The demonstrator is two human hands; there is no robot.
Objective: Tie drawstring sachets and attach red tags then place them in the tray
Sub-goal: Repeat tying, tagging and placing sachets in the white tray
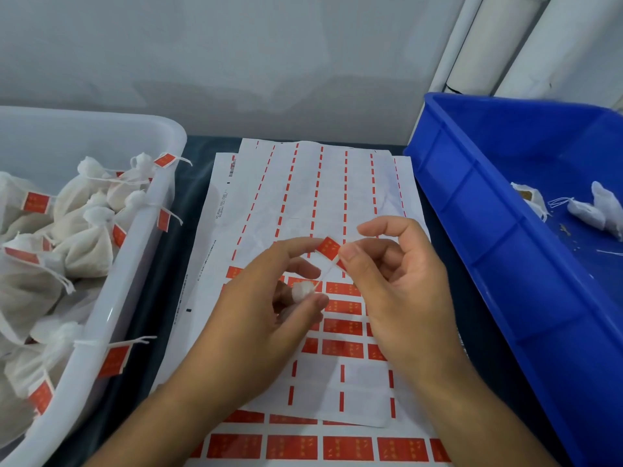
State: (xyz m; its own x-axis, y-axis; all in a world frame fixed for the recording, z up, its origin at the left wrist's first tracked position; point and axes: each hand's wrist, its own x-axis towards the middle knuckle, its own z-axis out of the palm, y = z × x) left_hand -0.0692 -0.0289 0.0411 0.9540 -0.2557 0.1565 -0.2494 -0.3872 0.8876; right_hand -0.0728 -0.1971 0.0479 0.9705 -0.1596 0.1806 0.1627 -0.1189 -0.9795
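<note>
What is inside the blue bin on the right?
In the blue bin lie a few white sachets without red tags, with loose strings and crumbs. The bin's near wall hides the nearest floor.

2 hands: left hand (266, 298) and right hand (401, 281), 1 red tag (328, 248) btwn them. 1 white tray (101, 318) at 9 o'clock, approx. 10 tagged sachets (81, 244) inside, pile too jumbled to be sure. 1 blue bin (488, 230) at 3 o'clock w/ 3 untagged sachets (586, 210). 2 sticker sheets (313, 197) overlapped at centre.
</note>
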